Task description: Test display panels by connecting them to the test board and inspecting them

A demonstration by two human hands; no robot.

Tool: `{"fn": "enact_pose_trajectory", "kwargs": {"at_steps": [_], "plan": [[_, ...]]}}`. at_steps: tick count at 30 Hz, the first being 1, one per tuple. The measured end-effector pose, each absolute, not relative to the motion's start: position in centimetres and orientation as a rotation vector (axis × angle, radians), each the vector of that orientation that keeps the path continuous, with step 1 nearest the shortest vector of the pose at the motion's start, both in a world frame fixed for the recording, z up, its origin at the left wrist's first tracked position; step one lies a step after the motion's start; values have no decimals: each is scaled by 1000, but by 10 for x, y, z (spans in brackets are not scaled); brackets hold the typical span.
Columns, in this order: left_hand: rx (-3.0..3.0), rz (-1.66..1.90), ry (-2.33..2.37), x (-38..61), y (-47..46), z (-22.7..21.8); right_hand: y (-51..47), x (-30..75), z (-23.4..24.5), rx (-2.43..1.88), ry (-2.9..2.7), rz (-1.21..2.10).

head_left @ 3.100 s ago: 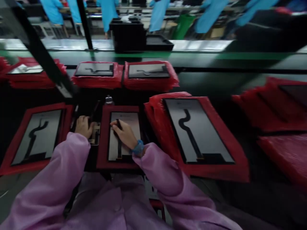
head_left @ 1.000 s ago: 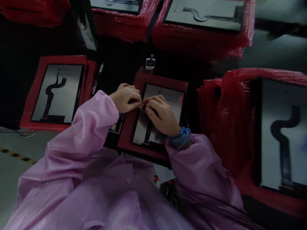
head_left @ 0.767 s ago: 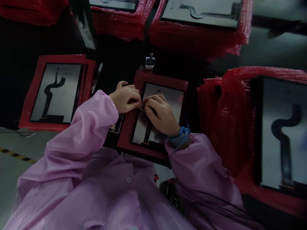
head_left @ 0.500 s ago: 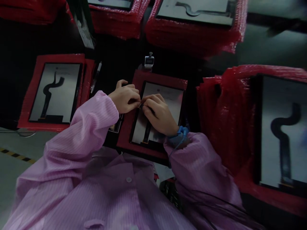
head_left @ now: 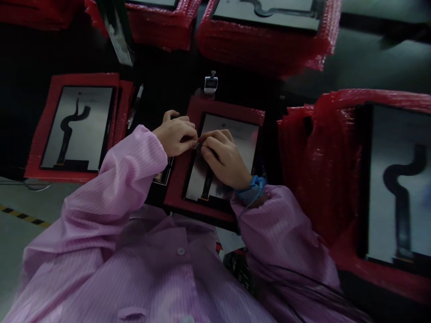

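Observation:
A grey display panel (head_left: 240,134) with a black flex cable (head_left: 207,184) lies face down on a red bubble-wrap sheet (head_left: 178,179) in front of me. My left hand (head_left: 175,134) and my right hand (head_left: 224,157) meet over the panel's left edge. Both pinch a small thin piece at the end of the flex cable, too small to name. My right wrist wears a blue strap (head_left: 254,184). Both arms are in pink sleeves.
Another panel on red wrap (head_left: 79,125) lies to the left, with a pen (head_left: 134,105) beside it. A small metal tally counter (head_left: 211,84) stands behind the middle panel. A stack of wrapped panels (head_left: 387,179) fills the right; more stacks (head_left: 266,36) lie at the back.
Three seconds ago my hands were apart, the left on a small tray and the right on the flex cable. Since then they have come together; in the last second they barely move.

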State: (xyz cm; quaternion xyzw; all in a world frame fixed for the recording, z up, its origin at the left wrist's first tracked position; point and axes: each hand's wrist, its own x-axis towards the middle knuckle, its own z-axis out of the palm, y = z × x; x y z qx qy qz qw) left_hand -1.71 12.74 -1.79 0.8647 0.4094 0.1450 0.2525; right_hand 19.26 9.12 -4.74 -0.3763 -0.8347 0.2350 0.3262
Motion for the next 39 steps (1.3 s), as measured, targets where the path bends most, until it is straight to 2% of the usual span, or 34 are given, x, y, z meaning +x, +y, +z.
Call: {"fn": "enact_pose_trajectory", "kwargs": {"at_steps": [21,39], "plan": [[2354,417,1137,-12,125,-18,90,191,-52,-1046,-2212,573],[2320,428,1080,-19,127,-18,92,196,-50,-992,-2225,682]]}}
